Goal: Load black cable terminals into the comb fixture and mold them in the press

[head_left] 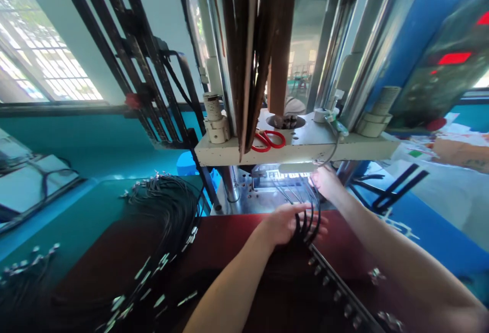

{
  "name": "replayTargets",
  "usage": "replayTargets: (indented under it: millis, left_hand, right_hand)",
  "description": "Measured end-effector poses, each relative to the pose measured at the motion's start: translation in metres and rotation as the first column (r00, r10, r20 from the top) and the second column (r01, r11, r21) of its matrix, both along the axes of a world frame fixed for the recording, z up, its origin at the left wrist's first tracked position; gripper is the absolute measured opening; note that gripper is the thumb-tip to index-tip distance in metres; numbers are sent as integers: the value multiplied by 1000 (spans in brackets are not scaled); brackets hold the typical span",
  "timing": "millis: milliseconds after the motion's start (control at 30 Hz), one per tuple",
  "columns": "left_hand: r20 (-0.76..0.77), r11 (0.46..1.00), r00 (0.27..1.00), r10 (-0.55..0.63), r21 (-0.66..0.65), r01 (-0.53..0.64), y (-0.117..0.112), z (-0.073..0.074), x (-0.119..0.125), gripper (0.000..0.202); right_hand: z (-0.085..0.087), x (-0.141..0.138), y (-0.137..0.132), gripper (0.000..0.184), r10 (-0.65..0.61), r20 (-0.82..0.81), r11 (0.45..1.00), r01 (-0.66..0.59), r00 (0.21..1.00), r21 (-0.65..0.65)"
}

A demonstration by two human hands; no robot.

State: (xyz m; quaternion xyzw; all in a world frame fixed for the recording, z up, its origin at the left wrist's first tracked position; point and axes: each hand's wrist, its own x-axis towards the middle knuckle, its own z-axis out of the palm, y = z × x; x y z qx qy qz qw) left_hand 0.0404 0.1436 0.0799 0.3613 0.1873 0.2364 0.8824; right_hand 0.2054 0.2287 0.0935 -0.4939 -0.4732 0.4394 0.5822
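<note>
Several black cables (305, 223) run across my left hand (284, 223), which is palm up with the thumb over them and the fingers loosely extended beneath. Their upper ends spread toward a metal mould (278, 180) under the press plate. At the right end of that mould, my right hand (325, 183) has its fingers pinched together where the rightmost cable ends; the fingertips are small and partly hidden. Below my left hand, a dark strip with a row of metal connectors (336, 289) slants across the dark red tabletop (225, 231).
A big bundle of black cables with metal ends (168, 205) lies to the left. Red-handled scissors (269, 140) rest on the press plate (237, 155), low above my hands. Steel columns (231, 185) flank the mould. Loose metal pieces (376, 275) lie at right.
</note>
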Motion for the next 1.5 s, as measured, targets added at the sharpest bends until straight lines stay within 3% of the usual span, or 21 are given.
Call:
replayTargets:
  millis: [133,267,333,433,500,633,733,800,867,933,1033,1067,1100,1167,1233,1267,1333,1400,1433,1500]
  left_hand:
    - [104,988,994,-28,-149,44,-22,-9,23,38]
    - [52,976,998,30,-216,-18,-48,-4,34,22]
    - [11,982,1000,7,-188,-5,-64,-1,34,20]
    - [-59,982,981,-187,-47,184,-92,1,29,25]
    - [-90,969,966,-241,35,245,-109,2,26,27]
    - [-72,996,996,-49,66,54,-122,6,25,28]
    - [-103,996,995,-18,86,27,-120,11,26,29]
    - [-130,994,991,-7,105,21,-119,13,27,29]
    - [-154,992,988,5,129,15,-119,13,28,30]
    - [-172,987,985,1,156,26,-122,12,29,30]
    - [-206,979,978,-6,198,48,-127,12,30,32]
    - [-223,975,975,-8,213,56,-129,13,30,32]
    - [-239,971,971,-12,229,69,-131,13,30,33]
    - [-277,960,961,-26,260,101,-134,15,30,33]
    - [-320,950,947,-39,281,134,-137,17,29,33]
    - [-340,947,939,-46,283,149,-139,18,29,33]
    - [-366,943,928,-73,278,184,-141,17,28,33]
    - [-370,932,922,-114,281,228,-142,15,27,33]
    - [-370,926,920,-128,287,244,-143,14,27,32]
    - [-365,916,919,-149,298,267,-145,11,25,31]
  right_hand:
    - [-4,-1,-52,21,-53,-115,999,51,992,-18]
    - [2,5,-90,22,-155,-153,988,151,976,-33]
    - [1,16,-98,24,-211,-175,977,206,962,-48]
    - [-2,40,-106,26,-297,-202,955,286,933,-81]
    - [-5,58,-115,26,-337,-210,941,326,918,-89]
    - [-13,89,-149,29,-393,-177,920,383,902,-89]
    - [-24,110,-182,32,-422,-121,904,407,899,-127]
    - [-34,126,-201,38,-361,-90,922,341,928,-185]
    - [-45,144,-215,41,-208,22,952,207,978,-224]
    - [-54,161,-224,37,-45,294,975,106,955,-194]
    - [-55,172,-231,23,-9,732,997,61,681,-44]
    - [-50,169,-232,22,-43,790,998,56,612,11]
    - [-43,163,-232,24,-76,799,997,56,597,52]
    - [-24,143,-233,32,-70,686,998,48,725,51]
    - [-3,116,-233,38,119,388,990,-82,914,-111]
    - [5,102,-232,39,236,198,960,-198,951,-196]
    - [15,79,-231,35,424,-157,848,-452,892,-276]
    - [17,63,-229,30,471,-355,778,-570,807,-263]
    - [16,58,-228,30,463,-387,776,-575,798,-258]
    - [15,57,-224,31,395,-361,833,-495,845,-246]
